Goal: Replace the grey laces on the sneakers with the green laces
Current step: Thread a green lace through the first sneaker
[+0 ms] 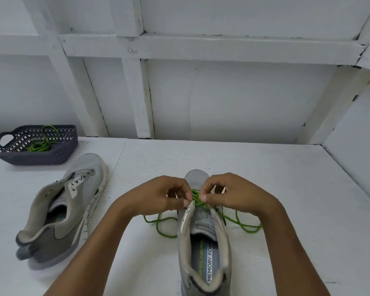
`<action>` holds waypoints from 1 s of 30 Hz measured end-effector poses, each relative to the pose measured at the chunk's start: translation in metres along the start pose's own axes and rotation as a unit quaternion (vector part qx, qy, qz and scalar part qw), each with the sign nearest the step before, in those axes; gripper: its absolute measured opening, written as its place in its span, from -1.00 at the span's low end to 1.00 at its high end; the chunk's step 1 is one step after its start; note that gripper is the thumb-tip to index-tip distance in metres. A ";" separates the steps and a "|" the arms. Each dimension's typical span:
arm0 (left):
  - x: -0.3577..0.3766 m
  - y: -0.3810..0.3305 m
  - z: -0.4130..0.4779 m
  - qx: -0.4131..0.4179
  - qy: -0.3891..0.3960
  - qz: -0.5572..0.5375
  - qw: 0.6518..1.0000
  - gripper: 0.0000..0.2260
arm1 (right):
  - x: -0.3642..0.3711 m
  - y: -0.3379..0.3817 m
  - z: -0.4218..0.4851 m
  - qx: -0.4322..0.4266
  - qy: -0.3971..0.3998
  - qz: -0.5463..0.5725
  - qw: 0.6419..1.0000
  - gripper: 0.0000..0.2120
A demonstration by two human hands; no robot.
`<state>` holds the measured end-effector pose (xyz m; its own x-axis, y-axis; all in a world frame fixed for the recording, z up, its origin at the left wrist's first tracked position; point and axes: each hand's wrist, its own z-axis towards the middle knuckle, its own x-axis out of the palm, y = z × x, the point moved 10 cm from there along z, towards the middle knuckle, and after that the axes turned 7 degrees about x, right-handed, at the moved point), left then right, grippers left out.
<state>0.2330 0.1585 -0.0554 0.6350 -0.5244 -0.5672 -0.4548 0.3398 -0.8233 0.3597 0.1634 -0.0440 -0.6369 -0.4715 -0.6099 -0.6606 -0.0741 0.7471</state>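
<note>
On the near tabletop, centre-right, laced sneaker: upright on its sole, toe pointing far, heel nearest. Grey mesh toe, smooth beige padded collar, printed insole reading MEMORY FOAM. White eyelet strips punched with small dark holes.
Green lace: round bright green cord, crossing between the far eyelets just behind the toe cap. Loose ends trailing in slack loops on the table, left and right of the shoe.
Left hand: curled, with thumb and forefinger pinching the green lace at the left eyelet strip. Other fingers tucked beneath.
Right hand: curled likewise, pinching the same lace from the right side. Fingertips nearly meeting those of the left hand over the crossings.
Other sneaker: left of the hands, well apart from the laced one. Tilted on its side, toe far, pale ridged sole edge facing right. Grey mesh upper, darker grey heel panel, white strip dotted with dark eyelet holes.
Basket: far left, dark grey plastic, rectangular with rounded corners. Lattice-cut walls and a loop handle at its left end.
Second green lace: loosely coiled inside the basket, one loop rising against its far wall.
Table: white, faintly pebbled, with a seam running near to far left of the hands.
Wall: white painted panels crossed by flat battens, paint chipped at the joints.
</note>
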 end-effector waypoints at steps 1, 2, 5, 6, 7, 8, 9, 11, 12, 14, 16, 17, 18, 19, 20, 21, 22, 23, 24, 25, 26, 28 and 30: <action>0.001 0.000 0.001 -0.005 0.003 0.015 1.000 -0.92 | 0.007 0.003 0.001 0.003 0.019 -0.024 1.000 -0.98; 0.002 0.001 0.002 -0.009 0.005 0.030 0.999 -0.92 | 0.013 0.004 0.001 0.011 0.027 -0.049 0.998 -0.97; 0.004 0.002 0.003 -0.016 0.004 0.069 0.998 -0.93 | 0.017 0.008 0.004 0.029 0.009 -0.098 0.995 -0.95; 0.005 0.002 0.003 -0.017 0.002 0.085 0.996 -0.91 | 0.017 0.009 0.005 0.029 0.006 -0.104 0.994 -0.94; 0.006 0.002 0.002 -0.018 0.002 0.101 0.995 -0.88 | 0.018 0.009 0.006 0.029 0.005 -0.107 0.994 -0.93; 0.007 0.003 0.002 -0.019 0.001 0.115 0.993 -0.85 | 0.019 0.010 0.006 0.028 0.005 -0.109 0.994 -0.91; 0.009 0.003 0.001 -0.019 0.000 0.125 0.992 -0.83 | 0.019 0.011 0.006 0.028 0.004 -0.111 0.993 -0.91; 0.010 0.003 0.000 -0.021 -0.007 0.127 0.992 -0.78 | 0.019 0.013 0.006 0.027 0.004 -0.115 0.993 -0.91; 0.009 0.004 0.000 -0.022 -0.013 0.123 0.992 -0.78 | 0.019 0.013 0.006 0.027 0.005 -0.116 0.993 -0.91; 0.006 0.006 -0.002 -0.026 -0.028 0.115 0.993 -0.79 | 0.019 0.011 0.007 0.032 0.009 -0.119 0.992 -0.89; 0.002 0.008 -0.003 -0.025 -0.038 0.103 0.994 -0.80 | 0.019 0.009 0.009 0.036 0.012 -0.116 0.992 -0.82; 0.001 0.007 -0.003 -0.024 -0.038 0.097 0.994 -0.79 | 0.018 0.007 0.010 0.037 0.013 -0.112 0.993 -0.79; 0.001 0.007 -0.002 -0.024 -0.039 0.090 0.995 -0.77 | 0.019 0.005 0.011 0.039 0.014 -0.107 0.993 -0.77; 0.000 0.006 -0.002 -0.025 -0.043 0.082 0.995 -0.74 | 0.019 0.003 0.012 0.040 0.016 -0.102 0.994 -0.76; -0.001 0.006 -0.002 -0.025 -0.050 0.069 0.996 -0.72 | 0.019 0.001 0.013 0.042 0.015 -0.095 0.994 -0.75; -0.003 0.006 -0.002 -0.024 -0.057 0.051 0.997 -0.72 | 0.019 0.000 0.014 0.042 0.013 -0.084 0.996 -0.74; -0.004 0.005 -0.002 -0.020 -0.063 0.031 0.997 -0.75 | 0.018 -0.003 0.014 0.040 0.009 -0.064 0.997 -0.73; -0.006 0.006 -0.003 -0.018 -0.064 0.014 0.998 -0.79 | 0.015 -0.005 0.014 0.038 0.002 -0.037 0.999 -0.72; -0.008 0.006 -0.004 -0.016 -0.062 0.004 0.998 -0.85 | 0.011 -0.008 0.013 0.035 -0.008 -0.012 0.999 -0.72; -0.009 0.007 -0.005 -0.014 -0.058 0.003 0.998 -0.91 | 0.005 -0.010 0.012 0.032 -0.018 0.006 0.999 -0.73; -0.010 0.007 -0.005 -0.010 -0.051 0.006 0.999 -0.95 | 0.000 -0.011 0.011 0.028 -0.028 0.016 0.999 -0.75; -0.010 0.005 -0.006 -0.004 -0.037 0.018 0.999 -0.93 | -0.009 -0.010 0.009 0.017 -0.039 0.032 0.999 -0.79; -0.006 0.004 -0.004 -0.007 -0.026 0.028 0.999 -0.92 | -0.015 -0.008 0.007 0.007 -0.043 0.046 0.998 -0.80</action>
<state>0.2242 0.1598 -0.0550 0.6387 -0.4639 -0.6139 -0.4994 0.3570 -0.7894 0.3722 0.1771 -0.0423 -0.7268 -0.3988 -0.5593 -0.6025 -0.0209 0.7978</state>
